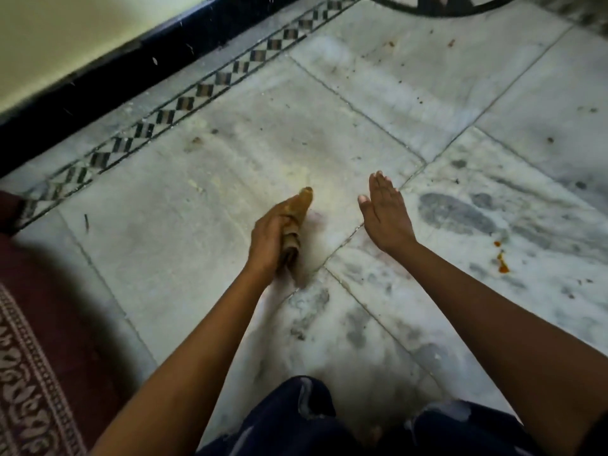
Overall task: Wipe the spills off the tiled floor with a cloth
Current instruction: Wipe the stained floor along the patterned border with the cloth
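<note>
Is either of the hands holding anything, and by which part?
The left hand grips a rolled cloth around its middle, one end poking out past the fingers. The right hand is open and holds nothing.

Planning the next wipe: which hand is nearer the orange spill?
Right. The right hand is left of the orange spill; the left hand, gripping the cloth, is farther left.

The tiled floor (204, 258) is marked by grey smudges (457, 213); orange spills (501, 262) are seen at right, a patterned rug (39, 340) at left.
</note>
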